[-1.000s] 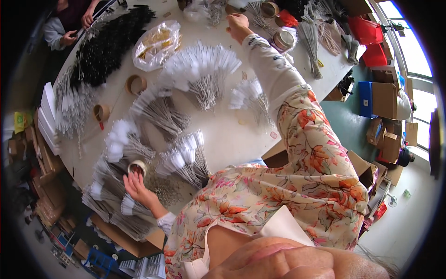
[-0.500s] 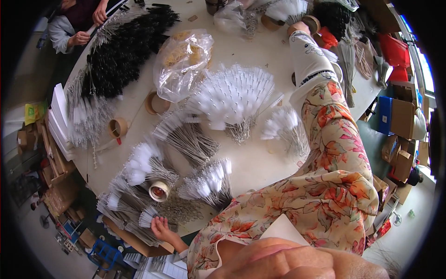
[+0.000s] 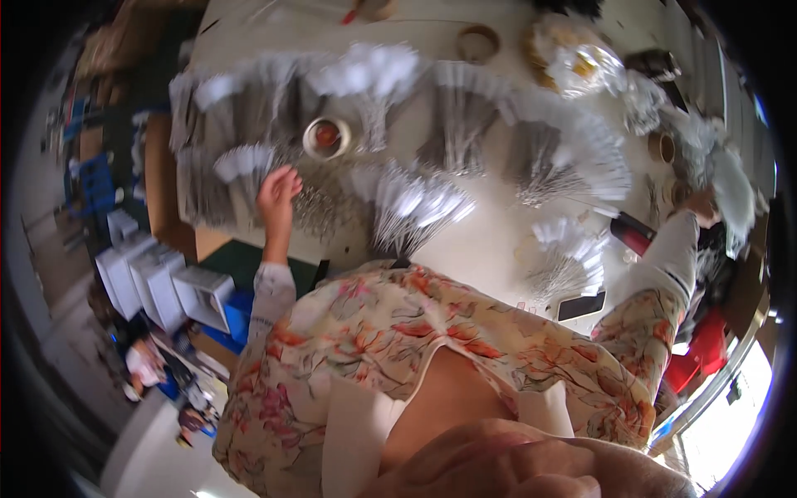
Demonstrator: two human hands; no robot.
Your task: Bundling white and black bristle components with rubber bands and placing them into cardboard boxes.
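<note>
Brushes (image 3: pixel 415 206) fanned on tabletop (image 3: pixel 486 249), prob so they don't squash; L hand (image 3: pixel 279 192) fingers loosely open nr small bunch (image 3: pixel 243 162), R hand (image 3: pixel 702 207) fingers? can't tell.

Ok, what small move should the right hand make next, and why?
Probably close the right hand gently around the white bundle right beside it, if it isn't gripped already: the arm is stretched out to it, but the blurred fingers don't show a clear hold.
</note>
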